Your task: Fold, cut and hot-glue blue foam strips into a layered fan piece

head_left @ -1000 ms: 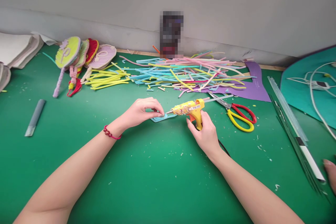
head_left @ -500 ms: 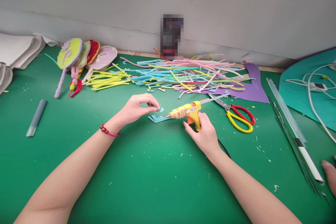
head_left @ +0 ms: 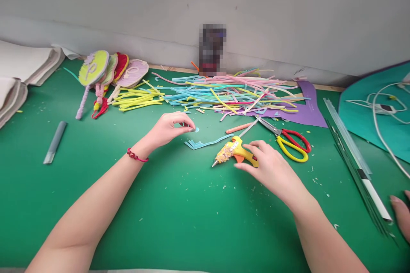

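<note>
My left hand (head_left: 173, 130) pinches a small curled light blue piece (head_left: 197, 129) at its fingertips, above the green table. Just below lies a bent light blue strip shape (head_left: 205, 143), zigzagged at its left end. My right hand (head_left: 267, 168) has its thumb and fingers spread around the handle of a yellow hot glue gun (head_left: 235, 148). The glue gun rests on its side, nozzle pointing down-left, with a clear glue stick out of its back. A salmon-coloured stick (head_left: 237, 128) lies behind it.
Scissors (head_left: 288, 143) with red and yellow handles lie right of the glue gun. Coloured fuzzy strips (head_left: 205, 91) pile up behind, beside decorated fans (head_left: 94, 68). Clear sticks (head_left: 347, 136) and another person's hand (head_left: 400, 211) are at right. A grey tube (head_left: 56, 141) lies left.
My right hand has brought the glue gun down and toward me, away from the blue strips, and its fingers have loosened from the handle. My left hand keeps its pinch, nearly still.
</note>
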